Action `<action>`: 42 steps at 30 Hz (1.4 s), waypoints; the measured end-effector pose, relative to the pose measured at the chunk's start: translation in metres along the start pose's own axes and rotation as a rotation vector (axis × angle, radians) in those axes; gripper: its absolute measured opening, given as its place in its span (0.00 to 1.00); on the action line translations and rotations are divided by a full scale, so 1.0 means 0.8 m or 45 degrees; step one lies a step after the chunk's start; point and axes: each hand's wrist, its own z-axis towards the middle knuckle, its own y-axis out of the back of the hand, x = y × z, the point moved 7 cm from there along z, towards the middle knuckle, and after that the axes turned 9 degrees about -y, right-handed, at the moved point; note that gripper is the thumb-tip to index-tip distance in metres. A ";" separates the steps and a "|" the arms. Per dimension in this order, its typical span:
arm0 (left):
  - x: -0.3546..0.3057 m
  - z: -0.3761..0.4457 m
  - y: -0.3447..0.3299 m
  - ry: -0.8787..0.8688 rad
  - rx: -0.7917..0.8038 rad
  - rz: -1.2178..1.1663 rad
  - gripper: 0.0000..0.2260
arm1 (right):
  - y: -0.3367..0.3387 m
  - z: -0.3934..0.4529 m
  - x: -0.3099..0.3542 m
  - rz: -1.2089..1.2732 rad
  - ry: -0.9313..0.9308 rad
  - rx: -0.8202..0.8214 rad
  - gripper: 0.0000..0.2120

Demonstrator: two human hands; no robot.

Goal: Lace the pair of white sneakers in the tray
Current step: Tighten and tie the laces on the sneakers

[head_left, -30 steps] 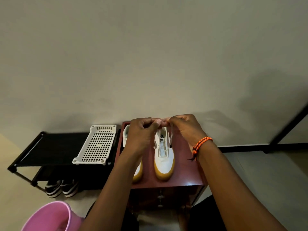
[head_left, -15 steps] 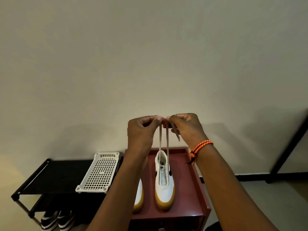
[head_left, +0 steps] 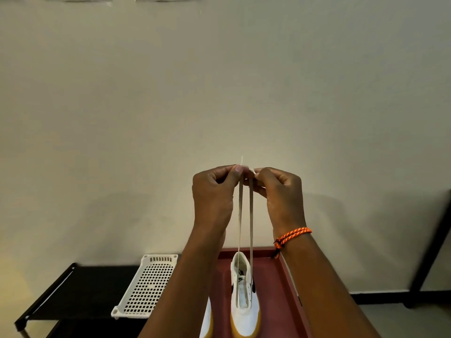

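Above the red tray (head_left: 290, 289), both hands up in front of the wall (head_left: 219, 81), well clear of the shoes. Black rack (head_left: 80, 289) left of the tray, white perforated basket (head_left: 146, 286) on it, just beside the tray's left edge.

Right-side sneaker (head_left: 245, 311) sits in the tray, toe toward camera, white upper, gum sole. Second sneaker (head_left: 207, 320) beside it on the tray's left half, mostly hidden behind the left forearm; only a sliver of upper and sole shows, bottom cut off by frame.

Left hand (head_left: 214, 193): fingers curled, thumb and forefinger pinching one lace strand (head_left: 240, 215) at the top. Right hand (head_left: 280, 193): same curl, pinching the other strand (head_left: 251, 215). Fingertips nearly touching each other. Both strands run taut and near parallel down to the right-side sneaker's eyelets. Lace tips poke out above the pinch.

Which eyelets are threaded: can't tell, too small. Orange cord bracelet (head_left: 291, 235) on right wrist.
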 end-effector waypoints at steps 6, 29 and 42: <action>-0.015 0.013 0.001 -0.066 -0.030 0.055 0.06 | -0.003 -0.002 0.016 -0.118 0.163 -0.072 0.08; 0.008 0.056 -0.006 0.060 -0.018 -0.246 0.06 | -0.016 0.032 0.016 -0.029 0.311 -0.133 0.08; 0.158 0.002 0.015 0.141 0.053 -0.072 0.05 | 0.013 0.039 -0.127 -0.068 0.085 0.149 0.04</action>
